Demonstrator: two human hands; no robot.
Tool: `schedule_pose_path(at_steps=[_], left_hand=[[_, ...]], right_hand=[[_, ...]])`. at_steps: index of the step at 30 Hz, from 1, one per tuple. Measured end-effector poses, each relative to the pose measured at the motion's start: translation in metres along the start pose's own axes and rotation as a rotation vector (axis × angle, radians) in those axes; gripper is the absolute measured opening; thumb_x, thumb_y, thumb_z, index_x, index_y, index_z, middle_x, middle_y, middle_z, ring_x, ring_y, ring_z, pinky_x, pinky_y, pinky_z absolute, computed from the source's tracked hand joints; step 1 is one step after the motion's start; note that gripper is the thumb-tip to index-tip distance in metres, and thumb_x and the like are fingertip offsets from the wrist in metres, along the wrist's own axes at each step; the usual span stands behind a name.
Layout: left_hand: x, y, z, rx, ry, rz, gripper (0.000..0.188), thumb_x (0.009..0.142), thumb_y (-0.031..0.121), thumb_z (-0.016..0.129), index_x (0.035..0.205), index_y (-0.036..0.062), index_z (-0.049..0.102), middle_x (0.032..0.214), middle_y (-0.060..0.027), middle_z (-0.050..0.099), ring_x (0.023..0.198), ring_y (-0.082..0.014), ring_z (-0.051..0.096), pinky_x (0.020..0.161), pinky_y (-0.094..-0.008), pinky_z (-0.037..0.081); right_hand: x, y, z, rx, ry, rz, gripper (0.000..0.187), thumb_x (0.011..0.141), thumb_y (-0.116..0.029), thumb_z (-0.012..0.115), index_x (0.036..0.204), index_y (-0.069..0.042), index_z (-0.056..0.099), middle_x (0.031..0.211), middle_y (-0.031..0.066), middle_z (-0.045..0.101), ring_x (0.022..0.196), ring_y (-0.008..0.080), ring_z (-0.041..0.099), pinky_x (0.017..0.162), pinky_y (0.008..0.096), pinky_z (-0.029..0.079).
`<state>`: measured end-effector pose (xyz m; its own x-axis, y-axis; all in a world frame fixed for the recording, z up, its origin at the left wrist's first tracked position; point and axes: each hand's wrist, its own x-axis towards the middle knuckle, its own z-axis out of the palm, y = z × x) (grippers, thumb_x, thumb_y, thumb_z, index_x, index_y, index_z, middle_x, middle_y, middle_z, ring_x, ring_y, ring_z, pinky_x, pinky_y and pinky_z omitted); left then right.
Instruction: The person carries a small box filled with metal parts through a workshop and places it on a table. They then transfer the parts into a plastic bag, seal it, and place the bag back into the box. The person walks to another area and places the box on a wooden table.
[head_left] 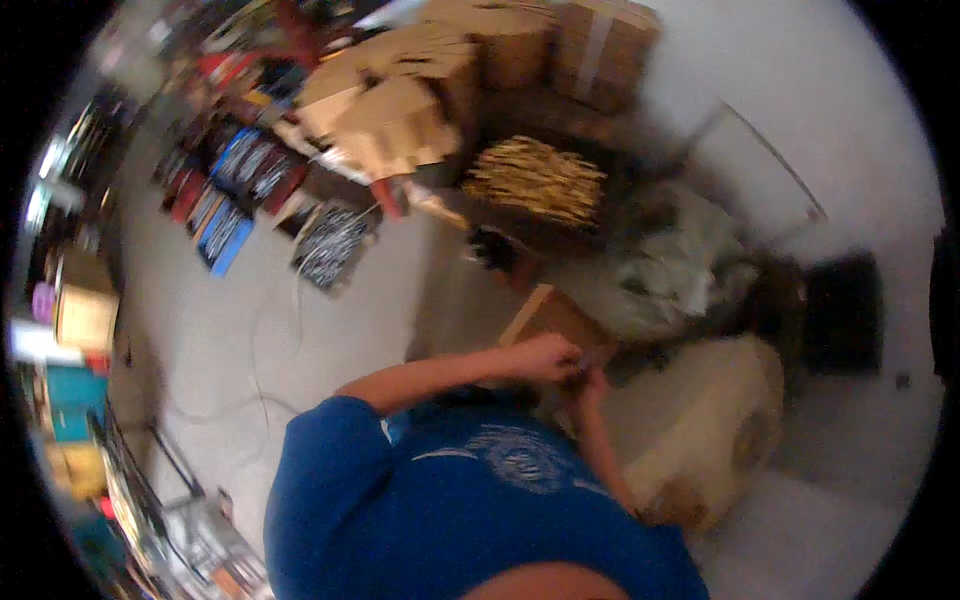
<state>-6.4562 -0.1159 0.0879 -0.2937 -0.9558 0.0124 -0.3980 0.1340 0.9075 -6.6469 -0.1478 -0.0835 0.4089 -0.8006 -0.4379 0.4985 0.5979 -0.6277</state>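
Observation:
My left hand (548, 357) and my right hand (588, 388) meet in front of my blue shirt. Their fingers are closed together around something small and pale, blurred too much for me to name. Just beyond the hands stands a brown open box (565, 325) with a light tan edge strip (527, 314) on its left side. Past that box lies a small black object (490, 248), also blurred. Farther off, a dark crate holds a heap of yellowish, stick-like pieces (535, 180).
Cardboard boxes (395, 120) are stacked at the far side. Left of them, a tray of silvery small parts (333, 245) and blue bins (225, 240) sit on the floor. A greenish plastic bag (680, 270) and a large beige sack (700, 410) lie at right. A cable (262, 390) crosses the floor.

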Motion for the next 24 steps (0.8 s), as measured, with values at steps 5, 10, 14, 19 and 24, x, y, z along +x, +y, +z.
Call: schedule_pose_path(at_steps=[5,10,14,19,24], left_hand=[[-0.145,-0.044,-0.069,-0.121,0.267,-0.092,0.019,0.079,0.018,0.055,0.078,-0.0007,0.055,0.070,-0.0223,0.056,0.066,-0.0399,0.053,0.061,-0.0453,0.041],[-0.303,-0.079,-0.128,-0.045,0.540,-0.346,0.020,0.078,0.019,0.054,0.081,-0.0004,0.057,0.071,-0.0219,0.057,0.070,-0.0394,0.055,0.065,-0.0451,0.044],[-0.411,-0.106,-0.164,0.202,0.697,-0.597,0.018,0.076,0.016,0.053,0.082,0.0000,0.058,0.073,-0.0213,0.058,0.072,-0.0382,0.057,0.066,-0.0451,0.046],[-0.521,-0.105,-0.194,0.389,0.715,-0.932,0.017,0.072,0.014,0.056,0.083,0.0015,0.059,0.075,-0.0190,0.060,0.070,-0.0342,0.060,0.065,-0.0433,0.048],[-0.612,-0.127,-0.221,0.384,0.879,-1.099,0.020,0.068,0.012,0.058,0.085,0.0011,0.057,0.075,-0.0160,0.061,0.070,-0.0315,0.061,0.064,-0.0417,0.050]], right_hand=[[-0.031,0.077,0.165,-0.445,-0.215,0.131,0.037,0.083,-0.030,0.042,0.109,-0.004,0.050,0.101,0.0078,0.055,0.092,0.0220,0.055,0.078,0.0370,0.048],[-0.041,0.203,0.257,-0.523,-0.286,0.358,0.048,0.085,-0.042,0.042,0.117,-0.005,0.045,0.107,0.0079,0.052,0.099,0.0222,0.051,0.081,0.0372,0.048],[-0.018,0.303,0.298,-0.681,-0.737,0.269,0.055,0.085,-0.043,0.044,0.125,-0.005,0.038,0.110,0.0098,0.050,0.100,0.0238,0.050,0.082,0.0402,0.048],[-0.038,0.379,0.408,-0.931,-0.929,0.425,0.032,0.077,-0.015,0.046,0.104,-0.003,0.056,0.101,0.0105,0.057,0.092,0.0229,0.056,0.078,0.0377,0.049],[-0.039,0.471,0.485,-1.301,-1.222,0.296,0.024,0.075,-0.013,0.050,0.094,0.000,0.057,0.092,0.0080,0.059,0.086,0.0204,0.057,0.069,0.0323,0.049]])
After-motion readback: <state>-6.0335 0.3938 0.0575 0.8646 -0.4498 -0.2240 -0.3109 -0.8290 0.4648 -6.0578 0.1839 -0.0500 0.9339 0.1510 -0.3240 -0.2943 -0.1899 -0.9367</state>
